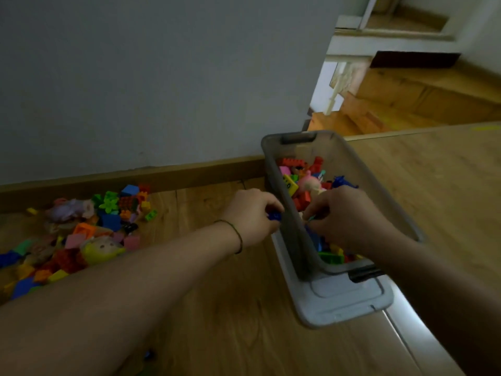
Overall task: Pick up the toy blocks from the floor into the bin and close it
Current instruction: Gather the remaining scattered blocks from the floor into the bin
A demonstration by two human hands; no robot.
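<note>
A translucent grey bin stands on the wooden floor, holding many coloured blocks and small toys. Its grey lid lies flat beneath it. My left hand is at the bin's left wall, its fingers closed on a blue block. Over the bin's inside, my right hand has its fingers curled around something small that I cannot make out. A pile of coloured blocks and soft toys lies on the floor at the left by the wall.
A grey wall with a wooden skirting board runs behind the pile. Wooden stairs rise at the upper right. One small dark piece lies on the floor near my left forearm.
</note>
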